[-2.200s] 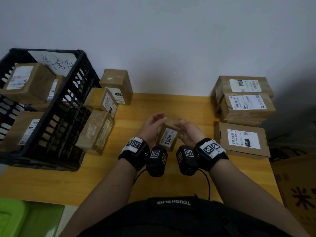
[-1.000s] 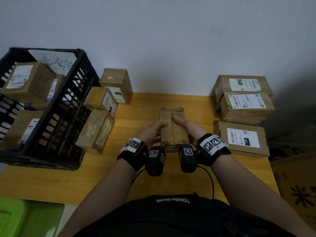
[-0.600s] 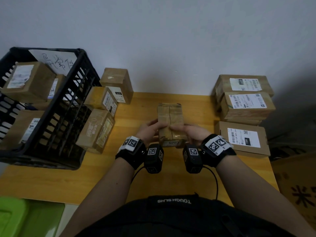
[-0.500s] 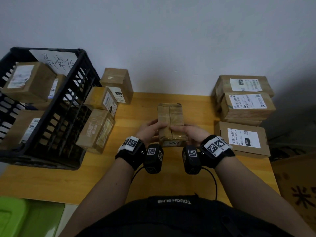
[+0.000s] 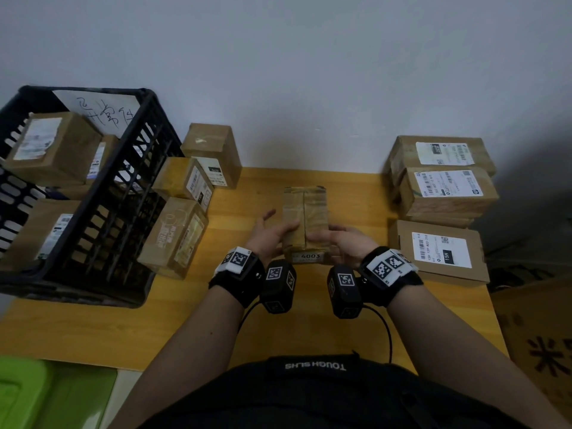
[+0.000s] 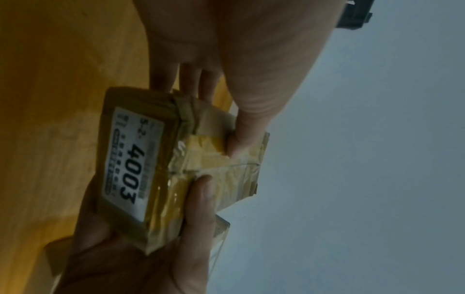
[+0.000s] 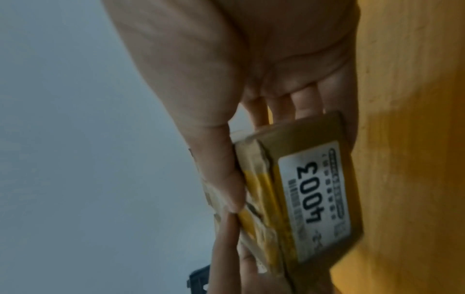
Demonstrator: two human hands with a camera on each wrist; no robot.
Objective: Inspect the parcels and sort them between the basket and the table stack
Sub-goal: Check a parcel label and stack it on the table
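Nearest item: your left hand (image 5: 272, 235) and right hand (image 5: 346, 244), both gripping one taped parcel (image 5: 305, 218), thumbs across its top, fingers beneath. It is held just above the bench (image 5: 356, 196), clear of the wood.

Change noted: two seconds ago its "4003" label (image 5: 310, 256) faced you; the parcel has since been tipped flat, taped seam up, label on the near end. Reading: inspection looks nearly finished and a placement decision is due.

Left, middle distance: three loose parcels (image 5: 176, 233) standing just beside the basket (image 5: 123, 193), presumably unsorted.

Basket contents: at least three labelled boxes and a handwritten sheet (image 5: 102, 109) at its far wall.

Right, toward the wall: the table stack (image 5: 445, 184), labelled cartons piled up, one flat carton (image 5: 439, 250) in front.
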